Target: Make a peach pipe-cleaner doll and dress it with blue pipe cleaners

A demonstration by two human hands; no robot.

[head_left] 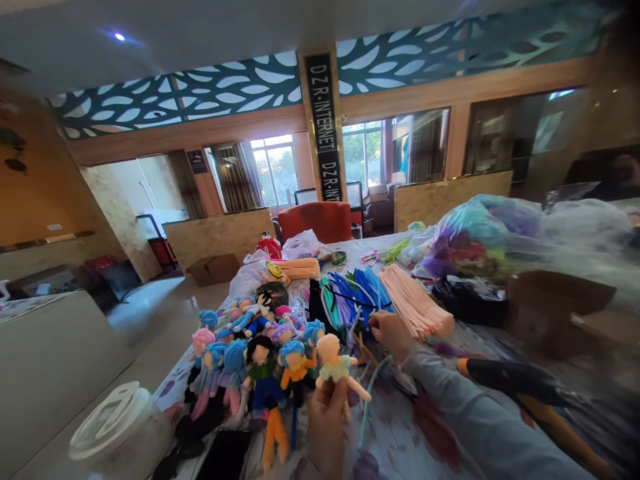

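My left hand (327,417) pinches a small doll (336,360), which looks made of fuzzy pipe cleaners. It has a pale peach head and limbs and a light green and yellow top. My right hand (393,333) reaches over the table with its fingers curled together, at the edge of the blue pipe cleaners (373,290). What its fingertips hold, if anything, is hidden. A bundle of peach pipe cleaners (417,303) lies just beyond that hand. Left of the held doll is a pile of finished-looking dolls (260,360) with blue, pink and black hair.
A black and orange tool (515,380), perhaps a glue gun, lies by my right forearm. Plastic bags (485,227) and a cardboard box (555,310) stand at right. A dark phone (225,453) and a lidded white tub (120,427) are at front left. A red chair (315,221) stands behind the table.
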